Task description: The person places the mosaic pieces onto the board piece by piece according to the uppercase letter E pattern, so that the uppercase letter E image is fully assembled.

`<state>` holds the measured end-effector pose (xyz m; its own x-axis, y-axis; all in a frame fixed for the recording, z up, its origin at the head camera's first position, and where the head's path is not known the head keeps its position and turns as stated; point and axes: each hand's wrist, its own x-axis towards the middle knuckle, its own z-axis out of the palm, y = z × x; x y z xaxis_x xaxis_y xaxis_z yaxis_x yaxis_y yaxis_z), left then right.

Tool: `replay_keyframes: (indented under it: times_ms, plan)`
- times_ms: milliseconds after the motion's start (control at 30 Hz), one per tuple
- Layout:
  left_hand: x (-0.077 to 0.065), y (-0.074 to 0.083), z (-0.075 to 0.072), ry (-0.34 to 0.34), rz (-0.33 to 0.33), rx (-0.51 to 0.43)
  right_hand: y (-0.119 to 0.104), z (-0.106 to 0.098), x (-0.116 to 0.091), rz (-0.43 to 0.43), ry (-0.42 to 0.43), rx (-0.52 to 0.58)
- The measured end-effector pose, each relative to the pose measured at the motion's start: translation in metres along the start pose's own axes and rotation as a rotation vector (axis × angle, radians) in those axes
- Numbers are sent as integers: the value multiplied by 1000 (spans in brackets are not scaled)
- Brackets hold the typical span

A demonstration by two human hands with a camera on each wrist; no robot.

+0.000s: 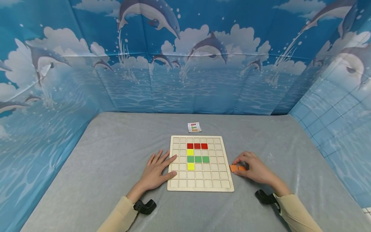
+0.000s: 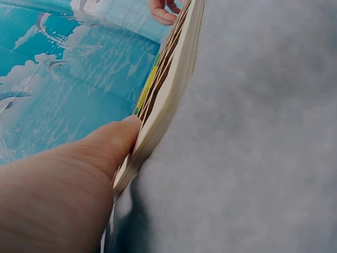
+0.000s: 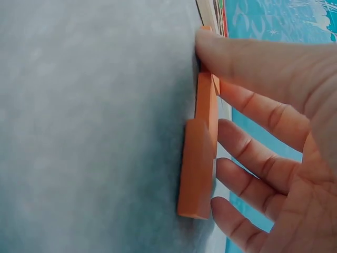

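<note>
A pale wooden grid board (image 1: 200,189) lies on the table, holding three red tiles (image 1: 197,146), two yellow tiles (image 1: 190,166) and three green tiles (image 1: 198,159). My left hand (image 1: 154,173), fingers spread, rests at the board's left edge with fingertips and thumb over its rim. Just off the right edge, my right hand (image 1: 255,167) pinches an orange tile (image 1: 233,168) between thumb and fingers. More orange tiles (image 3: 195,168) are lined up on the table under that palm, one standing out beyond the others in the right wrist view.
A small card (image 1: 194,127) printed with a coloured grid pattern lies behind the board. Grey cloth covers the table (image 1: 121,138). A blue curtain with dolphins (image 1: 191,87) hangs around the back and sides. Each wrist wears a black strap-on device (image 1: 145,207).
</note>
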<state>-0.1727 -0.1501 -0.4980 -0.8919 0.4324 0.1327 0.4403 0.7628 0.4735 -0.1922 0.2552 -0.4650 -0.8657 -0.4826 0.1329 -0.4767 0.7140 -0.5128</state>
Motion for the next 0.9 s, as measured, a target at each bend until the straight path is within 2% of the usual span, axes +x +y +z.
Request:
replay_keyframes:
  times_ms: [333,733,900]
  plan:
    - [0,0,0,2,1,1,1,5,3,45,39,-37]
    - [0,-1,2,0,-1,1,-4,6,3,78,69,38]
    - [1,-2,3,10,1,7,-11,5,3,76,51,67]
